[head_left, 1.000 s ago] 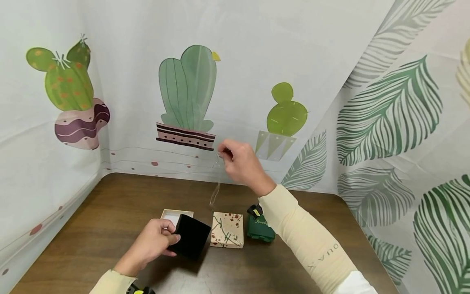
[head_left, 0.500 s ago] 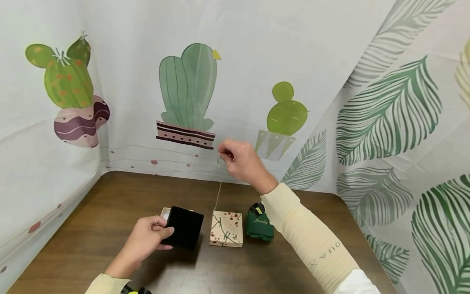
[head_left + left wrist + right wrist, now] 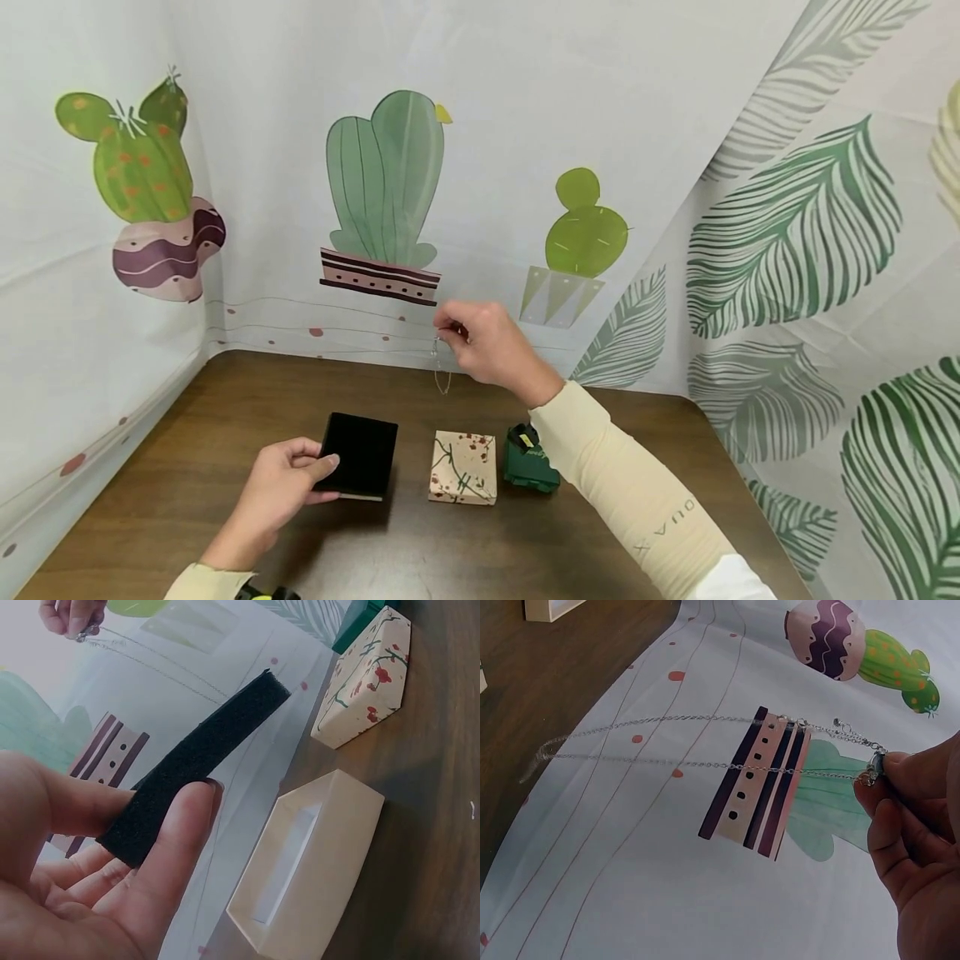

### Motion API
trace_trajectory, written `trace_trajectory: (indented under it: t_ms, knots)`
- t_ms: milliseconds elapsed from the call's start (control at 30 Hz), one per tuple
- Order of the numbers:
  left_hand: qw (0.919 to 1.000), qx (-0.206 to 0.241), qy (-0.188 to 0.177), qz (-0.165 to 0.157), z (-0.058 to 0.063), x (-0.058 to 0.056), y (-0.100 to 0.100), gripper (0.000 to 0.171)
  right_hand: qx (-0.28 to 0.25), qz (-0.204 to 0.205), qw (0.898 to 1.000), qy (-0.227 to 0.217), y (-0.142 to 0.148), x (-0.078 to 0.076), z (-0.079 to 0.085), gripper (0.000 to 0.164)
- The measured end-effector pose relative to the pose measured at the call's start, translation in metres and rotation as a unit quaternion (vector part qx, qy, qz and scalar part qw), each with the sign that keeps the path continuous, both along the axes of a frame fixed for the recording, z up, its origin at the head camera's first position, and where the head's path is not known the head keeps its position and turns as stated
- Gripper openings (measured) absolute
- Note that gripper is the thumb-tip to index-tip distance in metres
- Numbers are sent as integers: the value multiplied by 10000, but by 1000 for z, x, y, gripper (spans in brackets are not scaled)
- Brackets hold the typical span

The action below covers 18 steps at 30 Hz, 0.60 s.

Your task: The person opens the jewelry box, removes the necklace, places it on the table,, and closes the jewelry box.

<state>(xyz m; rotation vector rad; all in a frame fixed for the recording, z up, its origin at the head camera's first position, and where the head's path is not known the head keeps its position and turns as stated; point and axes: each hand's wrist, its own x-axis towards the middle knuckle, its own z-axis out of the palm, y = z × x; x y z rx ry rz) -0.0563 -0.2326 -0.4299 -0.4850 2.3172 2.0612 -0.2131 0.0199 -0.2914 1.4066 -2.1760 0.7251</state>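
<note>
Between thumb and fingers, my left hand [image 3: 262, 500] pinches a square black foam pad [image 3: 360, 454]. Seen edge-on in the left wrist view, the pad is thin and is held above an open cream cardboard box [image 3: 334, 859] with a white inside. From the head, the pad hides most of that box. Raised near the back wall, my right hand [image 3: 491, 346] pinches a fine silver chain necklace [image 3: 705, 764] at one end. The chain dangles in a long loop, and a small bluish piece [image 3: 877, 763] shows at the fingertips.
A cream box lid with red blossoms and green branches [image 3: 462, 467] lies on the brown wooden table [image 3: 457, 550], right of the pad. Beside it is a small green box [image 3: 531, 468], partly behind the right forearm. Cactus-print cloth [image 3: 262, 208] hangs behind.
My left hand has carried the black pad left, turning it squarer to the head view and over the cream box. My right hand has dipped slightly left, the necklace swinging below it.
</note>
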Motion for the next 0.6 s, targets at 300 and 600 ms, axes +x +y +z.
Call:
trace_trajectory:
  t_ms: [300,600]
  knots:
    - [10000,-57,4,51,-5,1,-11,23,29,8,10000,-75,-1,0,-3,11]
    - [9998,42,-47,169,-9,3,-14,25,16,54,9998,-182,-4,2,-5,14]
